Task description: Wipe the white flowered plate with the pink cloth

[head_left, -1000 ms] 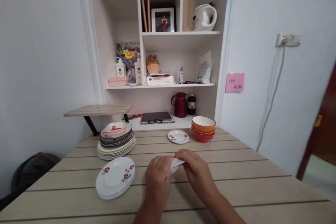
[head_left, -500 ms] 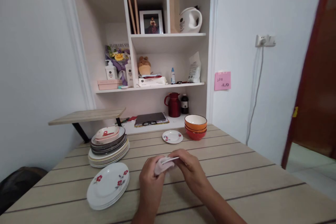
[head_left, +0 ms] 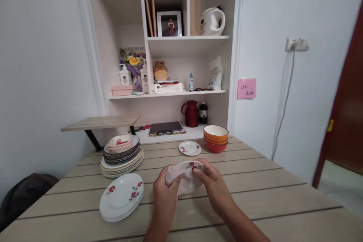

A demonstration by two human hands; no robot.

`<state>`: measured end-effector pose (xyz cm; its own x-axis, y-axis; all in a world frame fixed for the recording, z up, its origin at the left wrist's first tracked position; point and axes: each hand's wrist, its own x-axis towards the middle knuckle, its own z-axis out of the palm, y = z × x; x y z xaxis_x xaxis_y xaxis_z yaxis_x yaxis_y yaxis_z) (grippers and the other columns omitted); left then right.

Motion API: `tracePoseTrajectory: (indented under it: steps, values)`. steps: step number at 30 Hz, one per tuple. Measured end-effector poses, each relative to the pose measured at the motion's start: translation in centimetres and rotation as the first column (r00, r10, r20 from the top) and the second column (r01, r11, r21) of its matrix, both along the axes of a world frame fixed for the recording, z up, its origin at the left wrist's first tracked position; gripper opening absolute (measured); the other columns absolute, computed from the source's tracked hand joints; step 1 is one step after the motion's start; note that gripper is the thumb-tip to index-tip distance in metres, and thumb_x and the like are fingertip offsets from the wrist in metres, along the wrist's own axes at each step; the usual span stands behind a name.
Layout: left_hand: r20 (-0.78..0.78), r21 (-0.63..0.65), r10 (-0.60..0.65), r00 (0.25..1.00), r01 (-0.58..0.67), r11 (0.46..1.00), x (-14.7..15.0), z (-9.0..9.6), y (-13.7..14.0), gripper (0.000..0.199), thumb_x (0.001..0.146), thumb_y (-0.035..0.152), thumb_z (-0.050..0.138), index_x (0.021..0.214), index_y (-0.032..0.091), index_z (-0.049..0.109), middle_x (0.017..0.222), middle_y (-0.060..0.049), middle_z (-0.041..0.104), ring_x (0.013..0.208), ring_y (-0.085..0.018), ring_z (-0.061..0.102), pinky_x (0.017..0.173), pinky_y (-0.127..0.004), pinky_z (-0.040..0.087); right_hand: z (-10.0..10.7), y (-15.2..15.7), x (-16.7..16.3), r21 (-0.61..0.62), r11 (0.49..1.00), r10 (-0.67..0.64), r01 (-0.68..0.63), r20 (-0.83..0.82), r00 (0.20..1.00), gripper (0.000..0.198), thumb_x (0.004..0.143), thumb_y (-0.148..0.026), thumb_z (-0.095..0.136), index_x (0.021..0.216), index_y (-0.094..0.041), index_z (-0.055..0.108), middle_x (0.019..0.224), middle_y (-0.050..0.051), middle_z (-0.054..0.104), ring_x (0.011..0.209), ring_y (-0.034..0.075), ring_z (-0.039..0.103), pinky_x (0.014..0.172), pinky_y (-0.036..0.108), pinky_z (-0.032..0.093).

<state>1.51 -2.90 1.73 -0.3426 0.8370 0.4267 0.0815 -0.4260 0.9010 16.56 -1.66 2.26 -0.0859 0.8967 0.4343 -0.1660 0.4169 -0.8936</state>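
A small white plate with red flowers (head_left: 185, 165) is tilted up between my two hands above the table. My right hand (head_left: 213, 185) grips its right edge, the thumb lying on the face beside a flower. A pale pink cloth (head_left: 172, 176) is bunched in my left hand (head_left: 164, 191) and pressed against the plate's left side. The cloth and fingers hide part of the plate. Beyond my hands, a similar small plate (head_left: 189, 148) lies flat. Left of my left hand sits a short stack of larger flowered plates (head_left: 121, 198).
At the back left stands a tall stack of mixed plates (head_left: 121, 160), topped by small pink-edged dishes (head_left: 121, 141). Orange and red bowls (head_left: 216, 140) are stacked at the back right. Behind them are a red jug (head_left: 192, 114), a dark bottle (head_left: 203, 113) and a laptop-like flat object (head_left: 166, 127).
The plate in my hands has turned from edge-on to showing its flowered face. My right thumb now lies on that face. The whole view has shifted slightly.
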Motion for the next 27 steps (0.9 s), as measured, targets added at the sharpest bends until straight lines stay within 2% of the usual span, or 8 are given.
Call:
tracePoseTrajectory:
  steps: [9,13,16,20,23,27]
  values:
    - [0.086,-0.044,-0.029,0.996,0.032,0.999,0.1,-0.2,0.1,0.030,0.065,0.035,0.076,0.087,0.015,0.072,0.077,-0.004,0.074,0.073,-0.020,0.067,0.064,-0.025,0.053,0.0,0.0,-0.4,-0.094,0.990,0.082,-0.101,-0.187,0.979,0.024,0.078,-0.038,0.068,0.094,-0.020,0.064,0.082,0.002,0.068,0.073,0.019,0.058,0.068,0.028,0.043]
    - [0.051,-0.026,0.017,0.999,-0.015,1.000,0.2,-0.5,0.2,0.028,0.067,0.034,0.073,0.088,0.016,0.072,0.079,-0.005,0.074,0.073,-0.020,0.067,0.066,-0.026,0.054,-0.2,0.1,-0.3,-0.090,0.993,0.067,-0.077,-0.106,0.992,0.023,0.081,-0.038,0.066,0.094,-0.020,0.064,0.080,0.001,0.067,0.071,0.019,0.057,0.064,0.027,0.043]
    - [-0.039,0.052,0.072,0.997,-0.070,0.996,0.3,-0.8,0.1,0.022,0.069,0.030,0.071,0.087,0.017,0.072,0.079,-0.004,0.075,0.071,-0.020,0.068,0.067,-0.027,0.054,-0.4,0.2,-0.1,0.008,0.998,-0.068,0.067,0.044,0.997,0.024,0.083,-0.039,0.063,0.098,-0.020,0.064,0.085,0.002,0.068,0.077,0.020,0.058,0.069,0.028,0.045]
    - [-0.240,0.229,0.198,0.950,-0.142,0.963,0.1,-1.3,0.0,0.017,0.075,0.022,0.064,0.091,0.020,0.071,0.084,-0.006,0.075,0.076,-0.022,0.070,0.073,-0.032,0.055,-0.5,0.3,0.2,0.195,0.960,-0.244,0.201,0.232,0.942,0.023,0.087,-0.035,0.058,0.106,-0.022,0.063,0.094,0.005,0.068,0.083,0.022,0.061,0.071,0.030,0.048]
    - [-0.430,0.405,0.295,0.853,-0.110,0.908,-0.2,-1.7,0.0,0.021,0.080,0.014,0.058,0.096,0.021,0.069,0.088,-0.006,0.075,0.081,-0.022,0.070,0.075,-0.034,0.056,-0.5,0.2,0.3,0.368,0.897,-0.363,0.245,0.296,0.883,0.022,0.089,-0.025,0.053,0.108,-0.023,0.064,0.105,0.007,0.067,0.095,0.024,0.062,0.080,0.033,0.049]
    - [-0.596,0.565,0.433,0.676,-0.029,0.825,-0.5,-1.8,0.0,0.029,0.079,0.004,0.055,0.100,0.021,0.065,0.087,-0.005,0.073,0.079,-0.021,0.068,0.072,-0.033,0.054,-0.4,0.0,0.3,0.548,0.806,-0.459,0.223,0.341,0.820,0.034,0.089,-0.011,0.046,0.116,-0.026,0.061,0.115,0.009,0.064,0.105,0.024,0.060,0.088,0.036,0.048]
